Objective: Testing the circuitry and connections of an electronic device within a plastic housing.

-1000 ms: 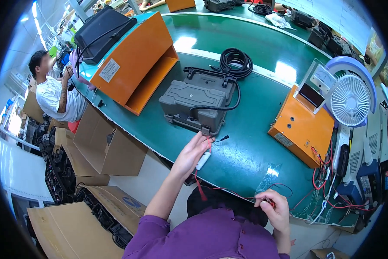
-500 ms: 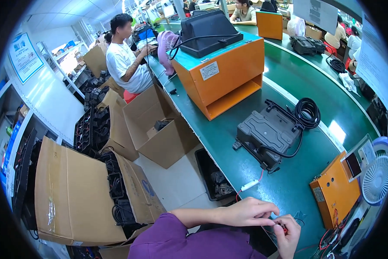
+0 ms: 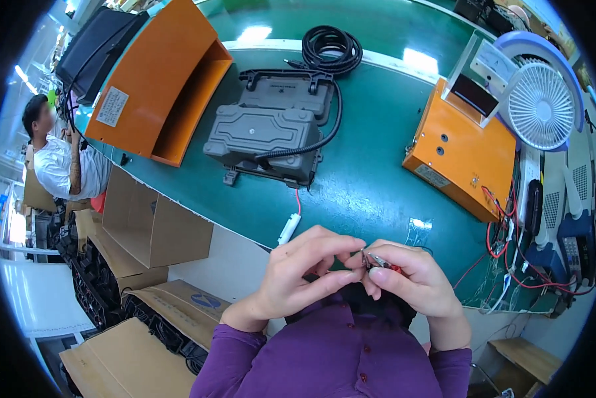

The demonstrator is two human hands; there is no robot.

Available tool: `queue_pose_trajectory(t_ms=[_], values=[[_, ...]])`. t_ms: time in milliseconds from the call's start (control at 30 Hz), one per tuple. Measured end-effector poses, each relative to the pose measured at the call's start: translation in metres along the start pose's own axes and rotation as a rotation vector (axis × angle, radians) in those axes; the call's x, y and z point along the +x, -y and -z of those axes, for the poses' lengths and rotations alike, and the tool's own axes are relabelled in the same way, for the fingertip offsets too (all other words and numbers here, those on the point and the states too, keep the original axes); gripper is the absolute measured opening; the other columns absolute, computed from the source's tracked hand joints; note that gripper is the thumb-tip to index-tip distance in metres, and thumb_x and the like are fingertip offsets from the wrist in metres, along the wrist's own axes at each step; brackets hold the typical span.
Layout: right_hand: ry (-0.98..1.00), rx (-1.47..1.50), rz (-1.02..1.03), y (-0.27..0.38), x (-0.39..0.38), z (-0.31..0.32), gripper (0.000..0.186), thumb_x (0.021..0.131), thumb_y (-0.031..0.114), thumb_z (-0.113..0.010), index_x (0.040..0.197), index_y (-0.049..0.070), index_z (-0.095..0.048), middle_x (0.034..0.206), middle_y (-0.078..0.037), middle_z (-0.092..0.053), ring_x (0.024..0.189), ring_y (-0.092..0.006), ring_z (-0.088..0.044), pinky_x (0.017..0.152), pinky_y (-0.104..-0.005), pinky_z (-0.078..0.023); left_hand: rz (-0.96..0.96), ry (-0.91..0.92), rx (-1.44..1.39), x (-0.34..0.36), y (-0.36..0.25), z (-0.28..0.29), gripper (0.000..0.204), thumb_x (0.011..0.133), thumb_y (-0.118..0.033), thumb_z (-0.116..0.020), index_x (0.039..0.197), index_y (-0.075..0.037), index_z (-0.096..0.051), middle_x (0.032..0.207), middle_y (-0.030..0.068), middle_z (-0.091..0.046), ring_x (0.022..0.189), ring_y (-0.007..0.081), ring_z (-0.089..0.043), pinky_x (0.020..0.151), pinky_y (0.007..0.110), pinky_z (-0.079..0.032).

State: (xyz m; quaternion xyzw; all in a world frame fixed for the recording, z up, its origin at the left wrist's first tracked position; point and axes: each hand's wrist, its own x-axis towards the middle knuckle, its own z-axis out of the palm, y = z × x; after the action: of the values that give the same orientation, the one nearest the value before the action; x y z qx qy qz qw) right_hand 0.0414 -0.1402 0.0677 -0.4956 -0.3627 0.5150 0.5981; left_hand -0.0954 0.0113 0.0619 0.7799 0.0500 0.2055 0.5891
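Note:
Both of my hands meet in front of my chest, at the near edge of the green bench (image 3: 357, 199). My right hand (image 3: 414, 275) is closed round a small metal clip with a red sleeve (image 3: 385, 263), likely a crocodile clip. At the clip's metal end, the fingers of my left hand (image 3: 304, 275) pinch together; a tiny dark bit shows between them, too small to name. Beyond my hands lies a rugged grey plastic case (image 3: 265, 132) with a coiled black cable (image 3: 331, 50). From its near side a red wire runs to a white inline holder (image 3: 289, 229).
An orange metal housing (image 3: 159, 79) carrying a black unit stands at the far left. On the right are an orange box (image 3: 464, 152), a purple-and-white fan (image 3: 542, 106) and tangled red wires (image 3: 503, 245). Cardboard cartons (image 3: 155, 219) line the floor left. A co-worker (image 3: 62, 156) sits beyond.
My view has swung right and down toward the bench. Both hands now appear nearer the picture's middle, still fingers to fingers. The metal of the clip shows more plainly now.

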Motion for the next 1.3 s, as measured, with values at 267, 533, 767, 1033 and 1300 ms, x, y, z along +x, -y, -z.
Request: queue_pose_trajectory(t_ms=[267,533,767,1033,1300], values=[[-0.138,-0.508,0.197,-0.014,0.002,-0.008,0.021,0.082,0.002,-0.063,0.103,-0.001,-0.06,0.087,-0.012,-0.06,0.074,-0.0201,-0.062,0.061,-0.0282,-0.049,0.011,-0.05,0.042,-0.014,0.013,-0.004,0.022,0.074,-0.001,-0.071,0.096,-0.004,-0.065,0.086,0.0042,-0.059,0.064,0.0077,-0.051,0.049,0.02,-0.041],[-0.368,-0.649,0.275,-0.022,-0.007,0.003,0.022,0.072,-0.002,-0.071,0.093,0.001,-0.063,0.084,-0.01,-0.061,0.068,-0.0171,-0.061,0.056,-0.0265,-0.048,0.031,-0.203,0.482,-0.019,0.038,0.038,0.025,0.071,-0.001,-0.07,0.095,-0.004,-0.064,0.087,0.01,-0.062,0.07,0.0191,-0.061,0.059,0.027,-0.049],[-0.361,-1.134,0.866,-0.023,-0.011,-0.004,0.032,0.065,0.003,-0.076,0.094,0.008,-0.063,0.094,-0.005,-0.057,0.075,-0.0122,-0.056,0.058,-0.0204,-0.047,-0.277,-0.119,0.872,0.002,0.053,0.031,0.026,0.07,0.0,-0.07,0.096,-0.003,-0.064,0.082,0.0068,-0.061,0.06,0.0172,-0.056,0.05,0.028,-0.044],[-0.478,-1.293,1.289,-0.04,-0.003,0.002,0.031,0.069,0.006,-0.077,0.095,0.01,-0.062,0.092,-0.002,-0.054,0.073,-0.0093,-0.053,0.056,-0.0198,-0.044,-0.515,-0.218,1.255,0.011,0.065,0.02,0.03,0.072,-0.01,-0.072,0.101,-0.004,-0.065,0.077,0.0037,-0.053,0.057,0.0142,-0.051,0.048,0.025,-0.039],[-0.359,-0.465,0.228,-0.024,0.005,0.001,0.015,0.078,-0.003,-0.066,0.092,0.002,-0.061,0.099,-0.011,-0.059,0.075,-0.0153,-0.06,0.066,-0.0282,-0.05,-0.141,-0.028,1.339,0.021,0.089,0.012,0.022,0.077,-0.012,-0.067,0.098,-0.007,-0.062,0.076,0.0034,-0.048,0.065,0.0167,-0.051,0.055,0.031,-0.041]])
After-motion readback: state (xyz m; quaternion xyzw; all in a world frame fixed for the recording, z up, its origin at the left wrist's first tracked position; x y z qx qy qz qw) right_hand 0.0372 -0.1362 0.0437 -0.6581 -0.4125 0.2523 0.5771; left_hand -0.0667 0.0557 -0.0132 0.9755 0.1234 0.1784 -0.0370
